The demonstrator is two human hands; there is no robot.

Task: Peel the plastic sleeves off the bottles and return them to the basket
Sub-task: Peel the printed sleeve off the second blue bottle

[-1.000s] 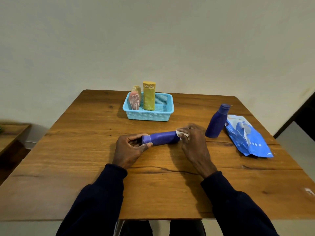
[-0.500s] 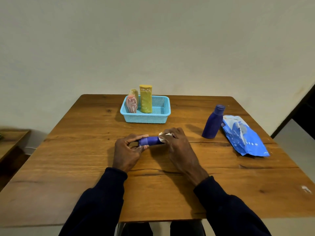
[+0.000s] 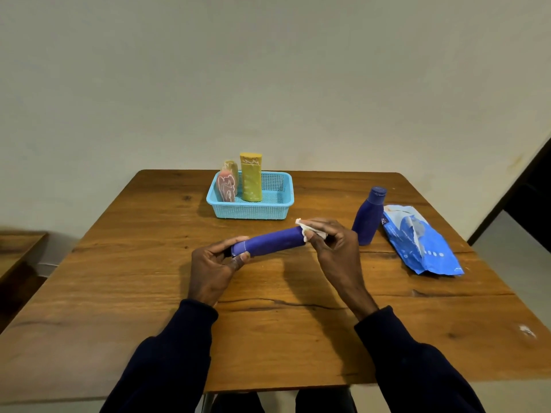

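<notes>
**Asker:** Where is the bottle you are working on?

**Me:** Between my 2 hands, over the middle of the desk (image 3: pixel 143 293). The dark blue bottle (image 3: pixel 269 242) lies on its side, with its right end tipped a little higher and farther from me. My left hand (image 3: pixel 213 263) curls thumb and fingers round its left end. My right hand (image 3: pixel 334 248) pinches a crumpled white scrap (image 3: pixel 307 231) at the right end. That end of the bottle is hidden behind my fingers.

**Asker:** Is it resting on the wood?

**Me:** A shadow lies under it, so it looks raised. I cannot tell whether my left hand touches the desk.

**Asker:** What crowds your right side?

**Me:** An upright blue bottle (image 3: pixel 368 217), cap on, stands just beside my right knuckles; I cannot tell if they touch. Right against it lies a crumpled blue-and-white plastic sleeve (image 3: pixel 420 242), which reaches toward the desk's right edge.

**Asker:** And the basket?

**Me:** The light blue mesh basket (image 3: pixel 253 210) sits near the far edge, a little left of centre and well apart from my hands. A strip of wood lies between us. 3 bottles stand in its left half. The yellow bottle (image 3: pixel 251 180) is upright, the pink bottle (image 3: pixel 226 187) is at the front left, and a pale bottle (image 3: pixel 232 168) shows behind the pink. The mesh floor shows in the right half.

**Asker:** The other edges?

**Me:** My dark cuffs (image 3: pixel 196 317) cross the near edge. Wood runs from my left hand out to the left edge. Beyond that edge a low wooden surface (image 3: pixel 18 251) stands by the wall (image 3: pixel 268 70).
</notes>
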